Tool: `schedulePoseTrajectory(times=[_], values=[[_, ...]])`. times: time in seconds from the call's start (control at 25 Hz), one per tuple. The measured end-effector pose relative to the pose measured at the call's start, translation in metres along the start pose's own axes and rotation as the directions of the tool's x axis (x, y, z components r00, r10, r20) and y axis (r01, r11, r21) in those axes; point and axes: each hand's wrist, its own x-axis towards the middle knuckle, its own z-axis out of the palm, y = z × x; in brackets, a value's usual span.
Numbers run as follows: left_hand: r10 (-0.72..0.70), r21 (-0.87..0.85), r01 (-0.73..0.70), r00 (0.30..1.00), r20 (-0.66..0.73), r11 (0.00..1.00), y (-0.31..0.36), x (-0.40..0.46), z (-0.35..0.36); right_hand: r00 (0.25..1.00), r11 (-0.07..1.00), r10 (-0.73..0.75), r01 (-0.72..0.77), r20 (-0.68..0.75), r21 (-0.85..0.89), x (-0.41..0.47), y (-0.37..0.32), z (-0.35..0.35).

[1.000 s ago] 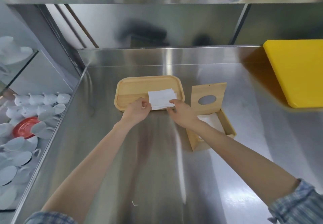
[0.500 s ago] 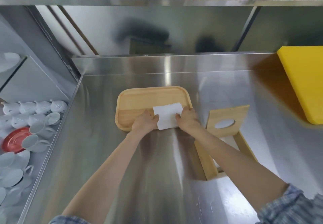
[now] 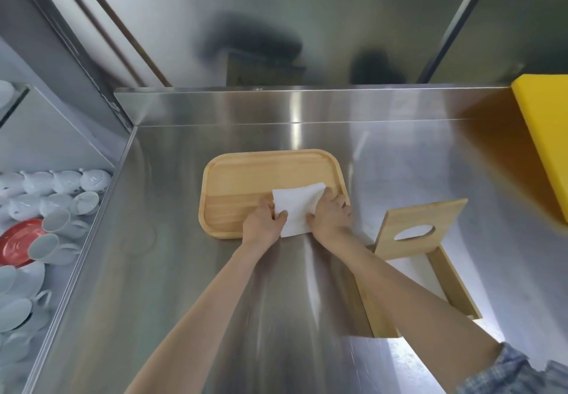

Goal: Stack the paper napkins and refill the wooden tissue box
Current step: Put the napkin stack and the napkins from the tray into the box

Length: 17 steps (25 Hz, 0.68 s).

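Seen from above, two bare forearms reach forward over a stainless steel bench (image 3: 172, 270). Nearest on the right, a wooden tissue box (image 3: 455, 286) lies open, its lid (image 3: 421, 227) with an oval slot tipped upright, probably so napkins can drop straight in; something white shows inside. Further forward, the left hand (image 3: 262, 223) and right hand (image 3: 330, 217) press in from either side of a small stack of white paper napkins (image 3: 296, 207), fingers curled around its edges, likely squaring it up. The stack rests on the near right corner of a wooden tray (image 3: 246, 178), overhanging its rim. The right forearm crosses the box's near left side, partly hiding it. Far right lies a yellow cutting board (image 3: 547, 135); to the left, below the bench, white cups (image 3: 64, 190) and a red saucer (image 3: 15, 241).
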Motion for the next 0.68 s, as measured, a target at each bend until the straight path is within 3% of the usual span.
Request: schedulePoseTrajectory(times=[0.16, 0.4, 0.52, 0.68], values=[[0.003, -0.070, -0.004, 1.000, -0.018, 0.998, -0.002, 0.001, -0.004, 0.997, 0.982, -0.076, 0.077, -0.014, 0.173, -0.007, -0.002, -0.001], [-0.078, -0.395, 0.033, 0.992, -0.099, 0.918, -0.002, -0.019, -0.018, 0.990, 0.901, -0.140, 0.126, 0.004, 0.414, -0.035, -0.007, -0.020], [-0.105, -0.626, 0.039, 0.992, -0.069, 0.779, -0.003, -0.036, -0.028, 0.985, 0.838, -0.174, 0.151, -0.006, 0.524, -0.051, -0.005, -0.029], [0.002, -0.879, 0.158, 0.984, 0.177, 0.450, -0.004, -0.076, -0.043, 0.978, 0.751, -0.205, 0.184, -0.042, 0.634, -0.082, 0.005, -0.034]])
